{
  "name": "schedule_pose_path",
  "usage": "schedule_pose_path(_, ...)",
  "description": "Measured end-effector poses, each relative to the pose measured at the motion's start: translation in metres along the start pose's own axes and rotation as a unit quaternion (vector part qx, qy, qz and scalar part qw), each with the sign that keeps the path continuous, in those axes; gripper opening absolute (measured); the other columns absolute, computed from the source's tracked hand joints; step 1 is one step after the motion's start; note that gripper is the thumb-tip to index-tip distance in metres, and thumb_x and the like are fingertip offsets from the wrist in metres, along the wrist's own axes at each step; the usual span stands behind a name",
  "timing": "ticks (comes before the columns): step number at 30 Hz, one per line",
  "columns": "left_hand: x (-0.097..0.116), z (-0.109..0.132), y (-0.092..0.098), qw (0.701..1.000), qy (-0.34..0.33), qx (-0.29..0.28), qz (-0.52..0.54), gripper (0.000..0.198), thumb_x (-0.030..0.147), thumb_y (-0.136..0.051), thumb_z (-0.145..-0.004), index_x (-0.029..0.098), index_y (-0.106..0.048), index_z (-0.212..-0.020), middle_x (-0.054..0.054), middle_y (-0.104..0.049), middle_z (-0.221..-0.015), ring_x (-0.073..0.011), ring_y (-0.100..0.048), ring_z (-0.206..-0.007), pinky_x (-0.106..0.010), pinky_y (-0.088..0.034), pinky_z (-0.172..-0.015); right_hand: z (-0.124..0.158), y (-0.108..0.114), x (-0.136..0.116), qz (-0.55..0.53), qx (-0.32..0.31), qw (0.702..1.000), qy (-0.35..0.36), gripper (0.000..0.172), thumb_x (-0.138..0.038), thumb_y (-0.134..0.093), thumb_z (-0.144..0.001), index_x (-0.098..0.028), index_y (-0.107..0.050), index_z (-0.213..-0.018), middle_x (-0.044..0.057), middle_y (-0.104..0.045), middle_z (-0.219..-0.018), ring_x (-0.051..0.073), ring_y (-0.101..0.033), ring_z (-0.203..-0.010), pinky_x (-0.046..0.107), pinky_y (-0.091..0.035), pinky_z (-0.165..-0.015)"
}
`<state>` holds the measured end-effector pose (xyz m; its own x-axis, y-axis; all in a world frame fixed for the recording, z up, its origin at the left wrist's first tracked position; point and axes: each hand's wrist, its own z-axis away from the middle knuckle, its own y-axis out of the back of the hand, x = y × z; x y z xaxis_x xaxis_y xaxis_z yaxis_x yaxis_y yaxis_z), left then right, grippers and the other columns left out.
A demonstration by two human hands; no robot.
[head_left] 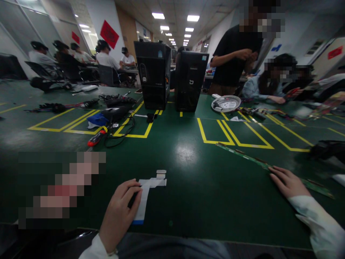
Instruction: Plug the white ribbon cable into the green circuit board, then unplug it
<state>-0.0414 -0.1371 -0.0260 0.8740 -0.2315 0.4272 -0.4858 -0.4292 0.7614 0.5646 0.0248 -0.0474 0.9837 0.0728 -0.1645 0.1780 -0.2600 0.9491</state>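
My left hand [120,210] rests on the green table [188,187] near its front edge, fingers curled onto a flat white ribbon cable [145,194] with a blue end. The cable bends at the top and ends in a small white tab. My right hand [287,181] lies on a long thin green circuit strip [248,156] that runs diagonally across the table to the right; its fingers are stretched out flat over the strip. Both wrists wear white sleeves.
Two black computer towers [153,79] [191,81] stand at the table's middle back. Cables, a red-handled screwdriver [96,138] and a blue cloth [97,119] lie left. A white fan grille [225,103] sits right. Yellow tape marks boxes. A standing person [234,57] and several seated people are behind.
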Motion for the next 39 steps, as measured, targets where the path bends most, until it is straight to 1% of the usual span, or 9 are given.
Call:
schedule_pose_path(4,0.003,-0.002,0.001,1.000,-0.004,0.002,0.002,0.017,0.029,-0.048,-0.091,0.020,-0.061,-0.097,-0.010,-0.058,-0.109,-0.0250,-0.056,-0.107,-0.044,-0.048,-0.092,-0.001,0.000,-0.020,0.016,-0.006,0.998,0.055,0.052,-0.044,-0.035,-0.083,-0.013,-0.061,-0.114,0.019,-0.058,-0.120,0.031,-0.057,-0.110,0.044,-0.043,-0.097)
schedule_pose_path(8,0.004,-0.003,0.002,1.000,-0.002,0.005,-0.002,0.019,0.031,-0.048,-0.091,0.021,-0.063,-0.096,-0.009,-0.060,-0.107,-0.0251,-0.058,-0.104,-0.044,-0.050,-0.090,0.000,-0.005,-0.052,0.008,0.012,0.992,0.122,0.057,-0.049,-0.032,-0.087,-0.012,-0.060,-0.120,0.017,-0.059,-0.121,0.029,-0.056,-0.111,0.044,-0.045,-0.096)
schedule_pose_path(11,0.004,-0.003,0.002,1.000,-0.005,0.005,-0.003,0.021,0.033,-0.047,-0.091,0.021,-0.064,-0.095,-0.009,-0.061,-0.106,-0.0253,-0.059,-0.103,-0.042,-0.051,-0.088,0.000,-0.011,-0.083,-0.026,0.010,0.984,0.175,0.055,-0.050,-0.033,-0.089,-0.016,-0.057,-0.124,0.014,-0.058,-0.123,0.027,-0.055,-0.114,0.045,-0.044,-0.097)
schedule_pose_path(14,0.003,-0.002,0.001,1.000,-0.009,0.001,-0.003,0.021,0.032,-0.047,-0.091,0.020,-0.063,-0.096,-0.010,-0.060,-0.107,-0.0253,-0.059,-0.103,-0.042,-0.050,-0.089,0.002,-0.015,-0.117,-0.059,0.003,0.971,0.232,0.050,-0.047,-0.035,-0.091,-0.019,-0.051,-0.130,0.013,-0.055,-0.128,0.026,-0.052,-0.116,0.046,-0.043,-0.098)
schedule_pose_path(20,0.000,-0.001,-0.002,1.000,-0.015,0.000,0.000,0.019,0.030,-0.047,-0.091,0.020,-0.062,-0.098,-0.009,-0.059,-0.108,-0.0245,-0.058,-0.104,-0.042,-0.048,-0.092,0.010,-0.021,-0.190,-0.074,-0.002,0.946,0.315,0.046,-0.040,-0.039,-0.094,-0.018,-0.049,-0.132,0.013,-0.050,-0.133,0.026,-0.047,-0.120,0.047,-0.041,-0.100)
schedule_pose_path(24,-0.001,0.000,-0.003,1.000,-0.015,0.000,0.005,0.018,0.029,-0.047,-0.091,0.021,-0.061,-0.099,-0.009,-0.059,-0.109,-0.0247,-0.057,-0.106,-0.043,-0.047,-0.093,0.017,-0.025,-0.230,-0.077,0.001,0.941,0.329,0.047,-0.042,-0.037,-0.094,-0.017,-0.050,-0.132,0.013,-0.049,-0.134,0.027,-0.046,-0.121,0.048,-0.041,-0.100)
schedule_pose_path(29,-0.003,0.001,-0.003,1.000,-0.015,-0.014,0.000,0.018,0.028,-0.047,-0.091,0.021,-0.060,-0.101,-0.009,-0.057,-0.111,-0.0244,-0.055,-0.108,-0.043,-0.046,-0.094,0.023,-0.028,-0.267,-0.067,0.005,0.944,0.322,0.050,-0.046,-0.036,-0.094,-0.017,-0.051,-0.132,0.014,-0.050,-0.134,0.029,-0.044,-0.121,0.050,-0.040,-0.100)
schedule_pose_path(34,-0.001,0.000,-0.003,1.000,-0.028,-0.002,-0.005,0.016,0.025,-0.047,-0.091,0.020,-0.059,-0.100,-0.009,-0.057,-0.109,-0.0240,-0.055,-0.106,-0.042,-0.046,-0.093,0.024,-0.028,-0.289,-0.059,-0.010,0.949,0.310,0.053,-0.048,-0.036,-0.092,-0.015,-0.051,-0.132,0.015,-0.049,-0.134,0.032,-0.044,-0.121,0.052,-0.039,-0.098)
schedule_pose_path(39,0.001,-0.001,-0.002,1.000,-0.028,-0.004,-0.013,0.016,0.026,-0.047,-0.092,0.020,-0.060,-0.099,-0.010,-0.057,-0.108,-0.0241,-0.055,-0.105,-0.042,-0.046,-0.092,0.024,-0.028,-0.296,-0.056,-0.028,0.951,0.302,0.055,-0.048,-0.036,-0.092,-0.013,-0.050,-0.132,0.017,-0.048,-0.134,0.033,-0.044,-0.120,0.053,-0.040,-0.096)
